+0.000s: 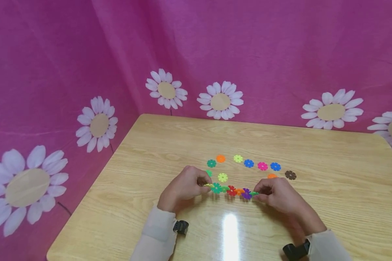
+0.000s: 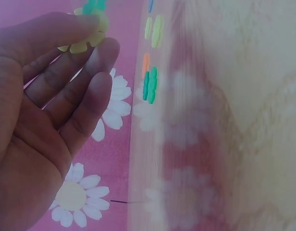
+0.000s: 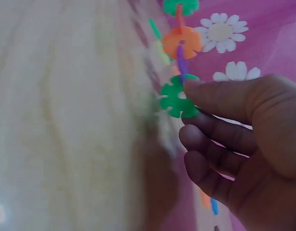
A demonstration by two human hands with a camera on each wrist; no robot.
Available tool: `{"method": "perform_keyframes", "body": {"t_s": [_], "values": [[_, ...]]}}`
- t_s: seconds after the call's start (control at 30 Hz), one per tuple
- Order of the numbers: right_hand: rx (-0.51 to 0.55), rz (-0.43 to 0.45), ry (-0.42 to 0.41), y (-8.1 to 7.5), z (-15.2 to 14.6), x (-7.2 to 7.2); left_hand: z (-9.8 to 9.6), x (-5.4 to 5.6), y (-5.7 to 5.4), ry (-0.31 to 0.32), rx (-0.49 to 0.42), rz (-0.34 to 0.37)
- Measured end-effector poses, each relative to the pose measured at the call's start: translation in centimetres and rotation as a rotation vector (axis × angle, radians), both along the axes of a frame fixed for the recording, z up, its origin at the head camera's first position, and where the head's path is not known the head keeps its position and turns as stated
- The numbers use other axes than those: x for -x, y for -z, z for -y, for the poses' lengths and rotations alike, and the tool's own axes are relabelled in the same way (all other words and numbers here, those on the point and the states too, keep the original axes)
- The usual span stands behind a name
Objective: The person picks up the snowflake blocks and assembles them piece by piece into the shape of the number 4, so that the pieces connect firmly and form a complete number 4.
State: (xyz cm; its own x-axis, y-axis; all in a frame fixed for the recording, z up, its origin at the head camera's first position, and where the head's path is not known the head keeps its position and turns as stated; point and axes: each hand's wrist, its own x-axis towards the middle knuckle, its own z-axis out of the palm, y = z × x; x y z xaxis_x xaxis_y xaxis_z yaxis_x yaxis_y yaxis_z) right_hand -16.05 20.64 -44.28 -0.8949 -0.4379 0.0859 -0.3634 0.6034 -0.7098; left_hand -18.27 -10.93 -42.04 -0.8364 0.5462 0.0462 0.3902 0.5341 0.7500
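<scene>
A chain of interlocked, notched plastic discs (image 1: 231, 190) stretches between both hands, just above the table. Its discs run yellow, teal, green, red, orange, purple and green from left to right. At the left end, my left hand (image 1: 188, 184) pinches the yellow disc (image 2: 80, 47) between thumb and fingers. My right hand (image 1: 279, 194) pinches the green disc (image 3: 173, 98) at the other end, next to the purple disc (image 3: 182, 62). In the right wrist view the orange disc (image 3: 174, 42) follows farther along. The fingertips partly cover both end discs.
Loose discs lie flat on the wooden table (image 1: 124, 203) beyond the chain, among them a pink disc (image 1: 262, 166), a brown disc (image 1: 290, 175) and a yellow-green disc (image 1: 223, 177). One orange disc (image 1: 272, 176) is partly behind the right hand. A pink flowered cloth (image 1: 264, 54) hangs behind.
</scene>
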Motion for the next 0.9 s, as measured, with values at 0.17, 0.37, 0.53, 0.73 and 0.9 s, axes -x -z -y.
{"method": "perform_keyframes", "body": {"t_s": [0.17, 0.37, 0.53, 0.73, 0.9], "values": [[-0.014, 0.002, 0.024, -1.5, 0.4, 0.7, 0.3, 0.0, 0.0, -0.012, 0.011, -0.009], [-0.028, -0.031, 0.021, -2.7, 1.6, 2.1, 0.8, -0.2, 0.0, -0.02, 0.012, -0.011], [-0.041, -0.055, -0.018, -2.9, 3.1, 3.5, 1.2, -0.4, 0.1, -0.028, 0.003, 0.005], [-0.088, -0.037, -0.043, -2.8, 4.8, 5.0, 1.8, -0.8, 0.5, -0.044, -0.016, 0.013], [-0.123, -0.008, -0.067, -2.5, 6.3, 6.1, 2.1, -1.1, 0.5, -0.057, -0.018, 0.009]]}}
